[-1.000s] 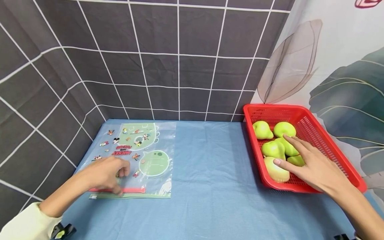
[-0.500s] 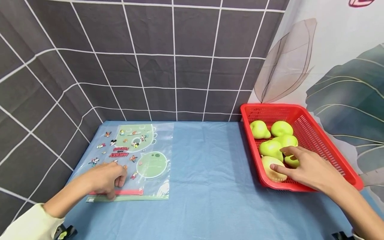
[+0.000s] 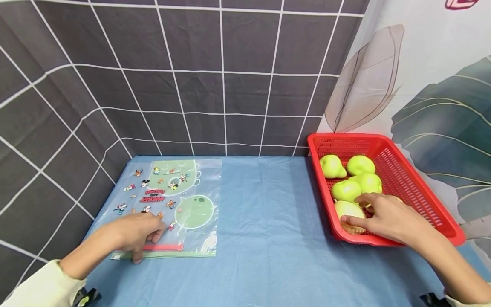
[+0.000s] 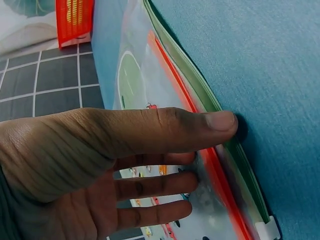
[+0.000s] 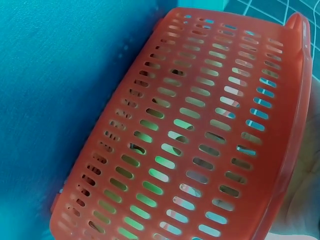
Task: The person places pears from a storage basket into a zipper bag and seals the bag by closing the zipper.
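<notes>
A clear zip bag (image 3: 197, 238) with cartoon prints, a red strip and a green-edged seal lies flat at the left. My left hand (image 3: 134, 232) is over its near edge. In the left wrist view, the thumb (image 4: 200, 125) stretches across the red strip and green seal, and the other fingers extend loosely over the bag. On the right, several yellow-green, pear-shaped fruits (image 3: 347, 189) lie in a red basket (image 3: 418, 192). My right hand (image 3: 395, 217) reaches over the basket's near rim, thumb and bent fingers around the nearest pale fruit (image 3: 347, 209).
Blue cloth (image 3: 264, 226) covers the table between bag and basket. A dark gridded curtain (image 3: 199, 89) stands behind and at the left, and a leaf-patterned white one (image 3: 426, 85) behind the basket. The basket's slotted wall (image 5: 200, 115) fills most of the right wrist view.
My right hand has lowered into the basket, its spread fingers drawing in around the nearest fruit. My left hand has slid slightly toward the bag's near edge. The view has shifted slightly.
</notes>
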A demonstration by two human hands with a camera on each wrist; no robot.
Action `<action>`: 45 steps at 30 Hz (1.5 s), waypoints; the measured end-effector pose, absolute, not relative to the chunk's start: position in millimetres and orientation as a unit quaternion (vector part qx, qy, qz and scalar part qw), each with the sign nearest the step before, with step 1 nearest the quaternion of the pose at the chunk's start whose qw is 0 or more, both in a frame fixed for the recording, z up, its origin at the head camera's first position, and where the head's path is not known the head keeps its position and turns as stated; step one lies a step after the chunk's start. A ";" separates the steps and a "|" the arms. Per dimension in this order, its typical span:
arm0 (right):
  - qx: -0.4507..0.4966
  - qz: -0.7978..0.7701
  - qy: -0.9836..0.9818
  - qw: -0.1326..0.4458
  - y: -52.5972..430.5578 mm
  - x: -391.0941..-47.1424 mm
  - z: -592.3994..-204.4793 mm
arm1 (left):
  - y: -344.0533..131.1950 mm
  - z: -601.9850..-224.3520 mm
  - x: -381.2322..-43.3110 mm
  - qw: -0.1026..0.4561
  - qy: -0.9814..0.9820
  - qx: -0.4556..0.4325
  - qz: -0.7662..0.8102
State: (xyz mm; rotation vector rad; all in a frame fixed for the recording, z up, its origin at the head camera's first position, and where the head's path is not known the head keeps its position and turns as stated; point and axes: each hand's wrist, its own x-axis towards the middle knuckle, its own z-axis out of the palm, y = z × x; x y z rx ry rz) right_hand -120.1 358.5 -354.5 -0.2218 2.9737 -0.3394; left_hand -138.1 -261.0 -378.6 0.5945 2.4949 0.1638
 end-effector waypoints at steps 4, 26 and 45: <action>-0.079 -0.118 0.987 0.079 355.8 -121.6 -355.2 | -262.3 -375.4 -137.7 0.291 0.929 0.218 0.069; -0.088 -0.138 0.982 0.089 354.1 -127.2 -360.4 | -272.0 -376.2 -141.9 0.255 0.926 0.259 0.102; -0.098 -0.136 0.982 0.086 350.0 -132.2 -360.0 | -275.0 -378.5 -143.2 0.238 0.913 0.306 0.125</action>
